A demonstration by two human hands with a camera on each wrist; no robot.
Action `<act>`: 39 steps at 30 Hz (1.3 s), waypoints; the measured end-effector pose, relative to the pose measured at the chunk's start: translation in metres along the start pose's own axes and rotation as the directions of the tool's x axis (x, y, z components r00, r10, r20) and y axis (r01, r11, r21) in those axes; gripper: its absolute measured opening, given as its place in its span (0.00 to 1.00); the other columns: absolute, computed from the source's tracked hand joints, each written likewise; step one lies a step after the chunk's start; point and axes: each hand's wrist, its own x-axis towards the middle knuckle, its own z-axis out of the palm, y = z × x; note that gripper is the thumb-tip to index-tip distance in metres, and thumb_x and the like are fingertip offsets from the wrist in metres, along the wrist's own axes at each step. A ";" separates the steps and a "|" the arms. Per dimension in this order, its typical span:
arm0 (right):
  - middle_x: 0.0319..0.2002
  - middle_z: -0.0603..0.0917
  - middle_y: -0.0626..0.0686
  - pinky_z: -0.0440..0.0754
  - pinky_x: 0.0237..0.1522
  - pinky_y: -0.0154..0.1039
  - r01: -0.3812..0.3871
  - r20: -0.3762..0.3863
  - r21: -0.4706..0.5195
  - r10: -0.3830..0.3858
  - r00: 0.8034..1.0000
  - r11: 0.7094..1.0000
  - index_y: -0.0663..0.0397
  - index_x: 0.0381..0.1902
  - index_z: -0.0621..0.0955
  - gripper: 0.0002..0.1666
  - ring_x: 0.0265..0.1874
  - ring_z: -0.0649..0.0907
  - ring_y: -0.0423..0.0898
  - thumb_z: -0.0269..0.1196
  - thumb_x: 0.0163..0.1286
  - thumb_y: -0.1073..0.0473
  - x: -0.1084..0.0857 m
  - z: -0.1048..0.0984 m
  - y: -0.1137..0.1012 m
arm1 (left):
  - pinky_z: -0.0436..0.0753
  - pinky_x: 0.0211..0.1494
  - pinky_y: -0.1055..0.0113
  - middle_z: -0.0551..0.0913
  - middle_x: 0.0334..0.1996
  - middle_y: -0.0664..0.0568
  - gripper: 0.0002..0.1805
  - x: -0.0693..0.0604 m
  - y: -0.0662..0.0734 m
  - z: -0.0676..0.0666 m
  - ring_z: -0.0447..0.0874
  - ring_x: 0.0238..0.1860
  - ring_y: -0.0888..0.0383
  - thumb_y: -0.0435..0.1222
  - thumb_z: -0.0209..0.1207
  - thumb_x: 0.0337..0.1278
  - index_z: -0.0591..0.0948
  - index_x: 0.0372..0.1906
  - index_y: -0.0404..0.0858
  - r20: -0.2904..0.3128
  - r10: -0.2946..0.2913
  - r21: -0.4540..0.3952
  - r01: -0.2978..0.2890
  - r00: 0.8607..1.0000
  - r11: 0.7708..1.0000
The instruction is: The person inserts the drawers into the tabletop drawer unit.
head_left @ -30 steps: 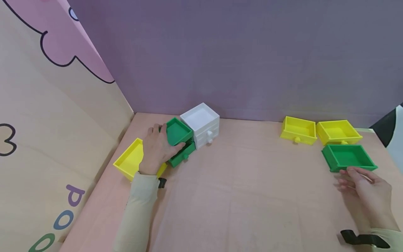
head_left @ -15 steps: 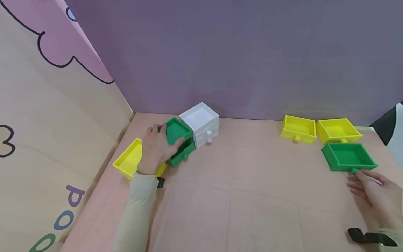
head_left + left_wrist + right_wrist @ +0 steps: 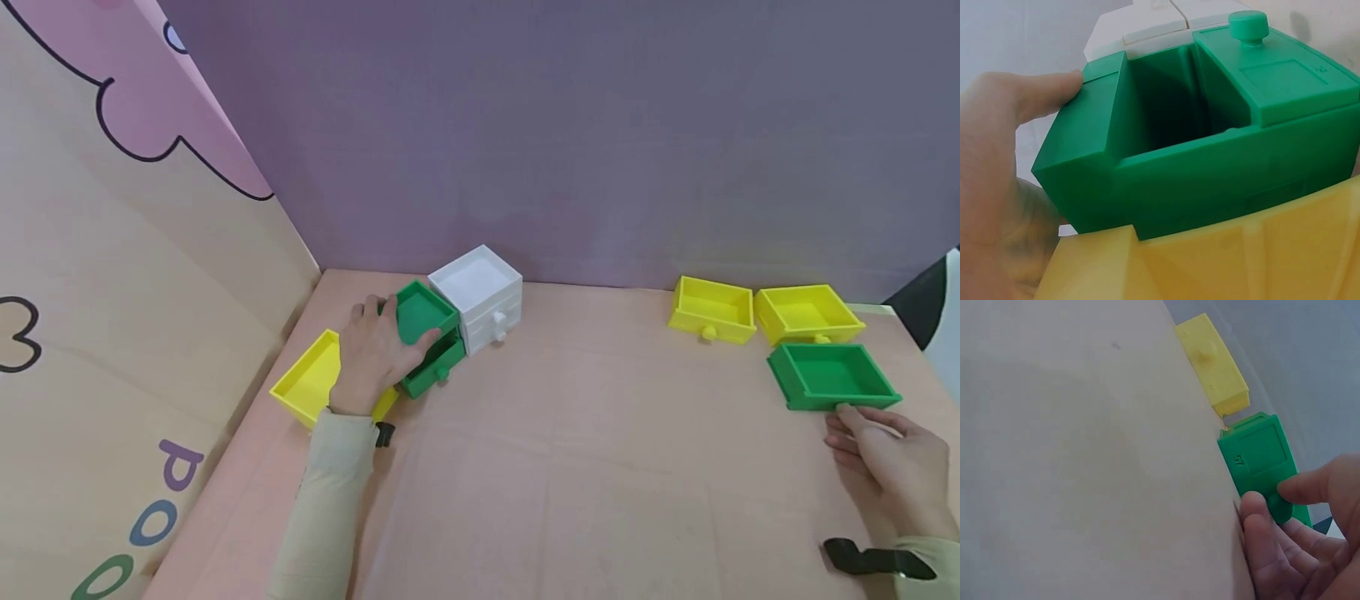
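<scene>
At the left, my left hand grips a small green cabinet across its top, with the thumb at the front edge. Its lower drawer opening is a dark gap, and a drawer front with a round knob sits below it. Far to the right, a loose green drawer lies on the table. The right hand pinches this drawer's front knob between thumb and fingers. Some left fingers are hidden behind the cabinet.
A white cabinet with small drawers touches the green one. A yellow cabinet casing lies partly under my left forearm. Two yellow drawers stand behind the green drawer. A purple wall closes off the back of the pink-covered table.
My right hand has shifted right along the green drawer's front edge to its knob and now pinches it. The left hand and the cabinets have stayed in place.
</scene>
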 end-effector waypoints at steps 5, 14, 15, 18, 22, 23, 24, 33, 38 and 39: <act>0.20 0.70 0.23 0.82 0.20 0.28 0.081 0.016 -0.109 -0.080 0.997 0.991 0.62 0.85 0.56 0.40 0.17 0.79 0.25 0.49 0.86 0.47 -0.003 -0.002 -0.005 | 0.86 0.57 0.45 0.77 0.65 0.32 0.52 0.001 0.000 0.001 0.78 0.61 0.36 0.69 0.58 0.63 0.73 0.74 0.30 -0.007 -0.003 0.002 0.003 1.000 1.000; 0.16 0.73 0.23 0.83 0.20 0.29 0.100 -0.009 -0.020 -0.100 0.995 0.995 0.41 0.61 0.75 0.15 0.15 0.81 0.27 0.51 0.85 0.46 -0.008 -0.005 -0.005 | 0.85 0.58 0.44 0.77 0.66 0.32 0.52 0.001 0.002 0.000 0.77 0.62 0.36 0.69 0.57 0.64 0.73 0.75 0.30 0.011 -0.009 0.003 0.009 1.000 1.000; 0.16 0.73 0.22 0.82 0.20 0.28 0.104 -0.017 -0.003 -0.104 0.994 0.995 0.36 0.54 0.74 0.08 0.15 0.81 0.27 0.51 0.85 0.45 -0.011 -0.005 -0.005 | 0.85 0.58 0.44 0.77 0.66 0.32 0.52 0.001 0.002 0.000 0.77 0.62 0.36 0.69 0.57 0.63 0.73 0.75 0.30 0.009 -0.009 0.002 0.009 1.000 1.000; 0.15 0.75 0.21 0.81 0.19 0.27 0.115 -0.028 0.074 -0.113 0.993 0.991 0.29 0.44 0.69 0.04 0.16 0.82 0.26 0.52 0.84 0.46 -0.019 -0.003 -0.007 | 0.85 0.58 0.44 0.77 0.66 0.33 0.52 0.000 0.002 0.000 0.77 0.62 0.36 0.69 0.57 0.63 0.73 0.75 0.30 0.006 -0.010 -0.009 0.010 1.000 1.000; 0.16 0.78 0.23 0.81 0.20 0.25 0.123 -0.029 0.216 -0.120 0.992 0.969 0.31 0.43 0.70 0.06 0.16 0.83 0.26 0.54 0.84 0.50 -0.027 -0.001 -0.009 | 0.85 0.57 0.44 0.77 0.66 0.33 0.52 0.000 0.002 0.000 0.77 0.62 0.36 0.69 0.58 0.63 0.73 0.74 0.30 0.010 -0.009 -0.018 0.009 1.000 1.000; 0.16 0.79 0.23 0.81 0.21 0.24 0.125 -0.028 0.237 -0.122 0.992 0.963 0.32 0.43 0.70 0.06 0.16 0.84 0.26 0.54 0.84 0.50 -0.029 0.000 -0.009 | 0.85 0.58 0.44 0.77 0.65 0.33 0.52 0.000 0.002 0.000 0.77 0.62 0.36 0.69 0.58 0.63 0.73 0.74 0.30 0.010 -0.009 -0.017 0.009 1.000 1.000; 0.16 0.80 0.24 0.81 0.21 0.24 0.128 -0.025 0.257 -0.126 0.992 0.958 0.33 0.43 0.71 0.05 0.17 0.84 0.26 0.54 0.84 0.51 -0.030 0.000 -0.009 | 0.85 0.57 0.44 0.77 0.65 0.33 0.52 0.000 0.002 0.000 0.77 0.61 0.36 0.69 0.58 0.63 0.74 0.74 0.30 0.008 -0.009 -0.016 0.009 1.000 1.000; 0.19 0.80 0.24 0.82 0.23 0.23 0.158 -0.012 0.278 -0.161 0.987 0.948 0.36 0.43 0.71 0.05 0.19 0.85 0.25 0.52 0.85 0.54 -0.039 0.006 -0.006 | 0.85 0.57 0.43 0.77 0.65 0.33 0.51 0.000 0.000 -0.002 0.77 0.61 0.36 0.68 0.59 0.62 0.75 0.73 0.30 0.004 -0.014 -0.025 0.014 1.000 1.000; 0.22 0.82 0.25 0.83 0.24 0.23 0.190 0.009 0.304 -0.202 0.979 0.934 0.39 0.45 0.72 0.04 0.21 0.86 0.25 0.52 0.84 0.55 -0.046 0.007 -0.004 | 0.85 0.57 0.43 0.77 0.65 0.32 0.51 0.000 0.001 -0.001 0.77 0.61 0.36 0.68 0.59 0.62 0.74 0.73 0.30 0.007 -0.014 -0.030 0.014 1.000 0.999; 0.22 0.82 0.25 0.83 0.25 0.23 0.196 0.013 0.314 -0.211 0.977 0.929 0.39 0.46 0.72 0.03 0.21 0.86 0.26 0.52 0.84 0.56 -0.048 0.008 -0.004 | 0.85 0.57 0.43 0.77 0.65 0.32 0.51 -0.001 0.001 -0.001 0.77 0.61 0.36 0.68 0.59 0.62 0.74 0.73 0.30 0.007 -0.014 -0.031 0.014 1.000 0.999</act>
